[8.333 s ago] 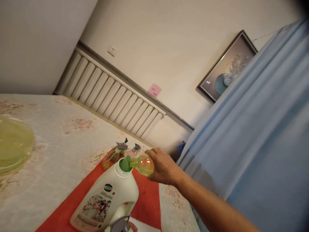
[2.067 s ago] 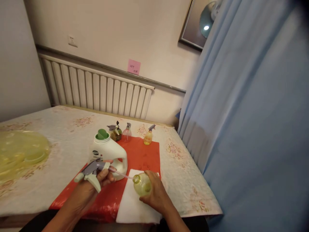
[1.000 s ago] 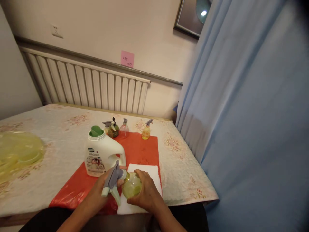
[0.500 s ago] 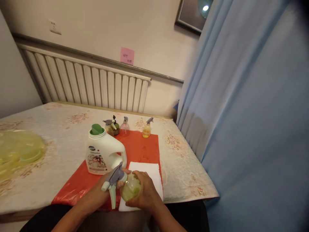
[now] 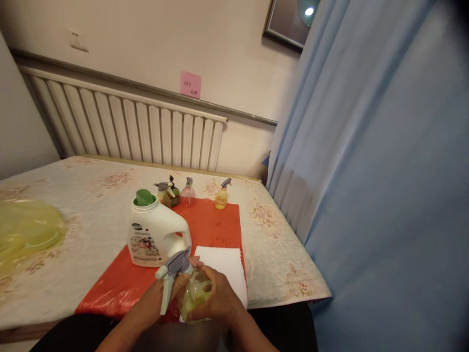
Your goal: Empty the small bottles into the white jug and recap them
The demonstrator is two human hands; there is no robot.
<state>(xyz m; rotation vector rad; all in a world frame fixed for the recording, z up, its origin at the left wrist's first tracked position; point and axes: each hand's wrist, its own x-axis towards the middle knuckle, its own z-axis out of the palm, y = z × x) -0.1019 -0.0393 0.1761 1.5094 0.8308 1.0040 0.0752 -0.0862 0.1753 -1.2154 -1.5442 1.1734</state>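
Observation:
Low at the front, a clear round spray bottle (image 5: 194, 293) with a grey and pale green trigger head leans to the left between both hands. Some yellowish-green liquid shows in its body. My right hand (image 5: 218, 296) is wrapped around the body from the right. At the neck, just under the trigger head, my left hand (image 5: 178, 286) is closed; the bottle partly hides its fingers. Just beyond stands a white detergent jug (image 5: 146, 239) with a green scoop-like piece (image 5: 144, 197) in its mouth. A folded white cloth (image 5: 223, 264) lies under and behind the hands.
A red sheet (image 5: 216, 225) covers part of the flowered bedspread (image 5: 278, 244). Several spray bottles stand at its far edge, among them a pink one (image 5: 188, 194) and a yellow one (image 5: 221, 198). A yellow transparent bag (image 5: 29, 230) lies left; a blue curtain (image 5: 366, 171) hangs right.
The spray bottle has shifted slightly down and left, and its trigger head has turned a little. Both hands still hold it. The view has moved slightly.

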